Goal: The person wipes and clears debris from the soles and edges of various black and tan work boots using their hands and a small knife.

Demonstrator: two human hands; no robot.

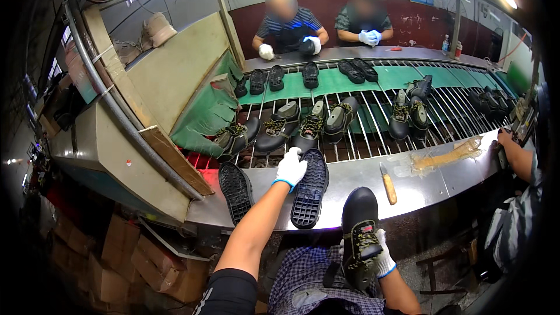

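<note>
My right hand (383, 255), in a white glove, grips a black work shoe (360, 216) with yellow-flecked laces. The shoe is held toe up above my lap, off the bench's near edge. My left hand (291, 168), also gloved, has its fingers closed at the upper left edge of a black rubber sole (310, 195), tread side up on the metal bench. Part of the grip is hidden. Left of that arm lies another treaded sole (236, 191). A knife with a wooden handle (389, 189) rests on the bench, right of the soles.
Beyond the metal bench (347, 175), a rack of rods carries several shoes (274, 131) and a green strip (326, 81) with loose soles. Two gloved people stand across it; another person's arm (519, 154) reaches in at right. Cardboard boxes (157, 262) lie on the floor at left.
</note>
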